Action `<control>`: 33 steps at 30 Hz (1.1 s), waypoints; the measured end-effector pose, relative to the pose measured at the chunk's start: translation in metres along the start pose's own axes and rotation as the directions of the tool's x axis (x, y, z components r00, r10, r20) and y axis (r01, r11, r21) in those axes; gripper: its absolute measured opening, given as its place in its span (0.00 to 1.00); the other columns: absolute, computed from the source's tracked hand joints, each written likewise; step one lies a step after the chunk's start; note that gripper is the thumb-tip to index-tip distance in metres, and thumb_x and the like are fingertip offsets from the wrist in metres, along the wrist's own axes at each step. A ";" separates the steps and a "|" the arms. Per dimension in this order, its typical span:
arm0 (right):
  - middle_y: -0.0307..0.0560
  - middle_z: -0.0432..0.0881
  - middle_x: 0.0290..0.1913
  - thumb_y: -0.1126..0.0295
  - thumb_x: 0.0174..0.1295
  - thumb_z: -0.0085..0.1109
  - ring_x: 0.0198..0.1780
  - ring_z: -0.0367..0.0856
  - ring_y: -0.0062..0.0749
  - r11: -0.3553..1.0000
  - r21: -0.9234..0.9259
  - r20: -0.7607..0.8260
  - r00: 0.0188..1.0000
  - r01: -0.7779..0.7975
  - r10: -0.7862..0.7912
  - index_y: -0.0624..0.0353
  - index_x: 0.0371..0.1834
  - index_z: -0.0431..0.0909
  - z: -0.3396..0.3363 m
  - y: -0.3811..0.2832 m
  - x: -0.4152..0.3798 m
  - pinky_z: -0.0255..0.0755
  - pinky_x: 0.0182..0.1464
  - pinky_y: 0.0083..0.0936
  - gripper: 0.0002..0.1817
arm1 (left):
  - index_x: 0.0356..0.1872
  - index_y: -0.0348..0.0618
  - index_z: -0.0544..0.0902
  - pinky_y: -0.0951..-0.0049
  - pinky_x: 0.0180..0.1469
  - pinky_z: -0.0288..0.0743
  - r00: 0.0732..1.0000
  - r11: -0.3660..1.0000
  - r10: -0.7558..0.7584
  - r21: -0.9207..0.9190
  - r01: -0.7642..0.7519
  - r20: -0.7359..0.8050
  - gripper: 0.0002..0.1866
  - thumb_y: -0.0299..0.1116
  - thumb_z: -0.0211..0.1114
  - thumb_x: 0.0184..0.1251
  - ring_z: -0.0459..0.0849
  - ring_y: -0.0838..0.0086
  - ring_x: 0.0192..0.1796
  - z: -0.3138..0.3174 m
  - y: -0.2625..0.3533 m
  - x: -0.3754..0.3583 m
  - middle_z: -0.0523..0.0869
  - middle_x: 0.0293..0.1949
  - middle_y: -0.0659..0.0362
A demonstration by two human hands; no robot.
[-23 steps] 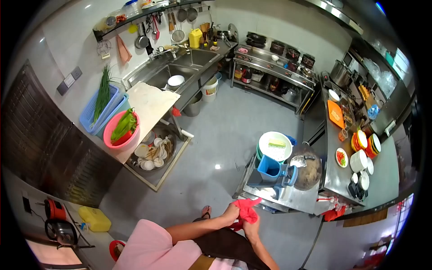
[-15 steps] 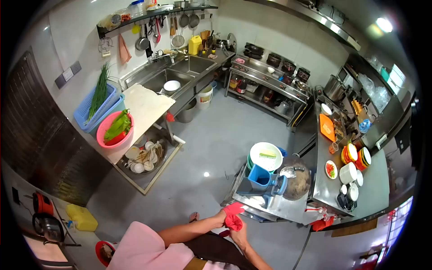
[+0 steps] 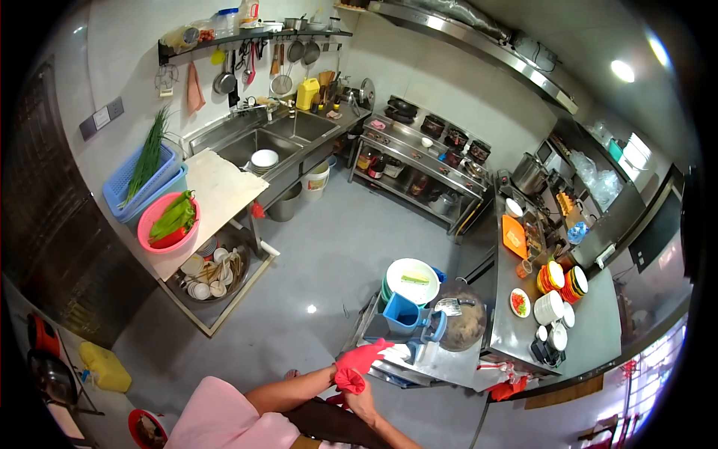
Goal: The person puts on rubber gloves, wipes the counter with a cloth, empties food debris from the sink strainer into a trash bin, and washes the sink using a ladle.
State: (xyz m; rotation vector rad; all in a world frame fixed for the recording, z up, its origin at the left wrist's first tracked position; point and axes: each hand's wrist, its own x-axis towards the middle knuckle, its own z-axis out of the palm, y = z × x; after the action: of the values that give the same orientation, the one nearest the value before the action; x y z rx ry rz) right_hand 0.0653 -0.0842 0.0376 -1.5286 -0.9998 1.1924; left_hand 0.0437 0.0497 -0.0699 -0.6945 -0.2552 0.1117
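Note:
My left hand [image 3: 359,357] is inside a red rubber glove [image 3: 372,349], its fingers stretched out toward the low metal table [image 3: 446,371]. My right hand [image 3: 363,405] is closed on the bunched cuff of that glove at the left wrist. More red material [image 3: 338,400] shows beside my right hand, partly hidden. Just beyond the gloved fingers stands a blue plastic jug [image 3: 404,314]. Behind it is a white basin [image 3: 400,270] with a green piece inside. A slotted turner [image 3: 449,306] lies across a large round pan [image 3: 465,329] to the right.
A metal sink [image 3: 224,155] with stacked bowls [image 3: 265,159] runs along the left wall. A pink basin [image 3: 143,238] of peppers sits on a pale board [image 3: 224,187]. The stove [image 3: 419,153] is at the back. Dishes [image 3: 550,307] stand on the right counter [image 3: 501,322].
The red glove now covers more of my left hand, and its fingers are filled out. My right hand has kept hold of the cuff. The whole view has shifted slightly.

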 end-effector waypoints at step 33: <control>0.50 0.86 0.37 0.68 0.69 0.59 0.38 0.84 0.30 0.993 -0.091 0.056 0.996 0.070 -0.066 0.61 0.59 0.77 0.024 -0.034 0.042 0.78 0.42 0.30 0.17 | 0.82 0.54 0.50 0.67 0.79 0.53 0.832 0.044 0.484 0.941 -0.334 0.272 0.34 0.47 0.50 0.83 0.58 0.65 0.80 0.090 0.009 0.024 0.55 0.81 0.56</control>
State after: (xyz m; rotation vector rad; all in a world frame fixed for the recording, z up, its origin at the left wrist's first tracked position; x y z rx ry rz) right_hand 0.0480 -0.0320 0.0588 -1.5288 -1.1473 1.1577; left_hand 0.0430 0.1165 -0.0046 0.6337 0.2009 0.7555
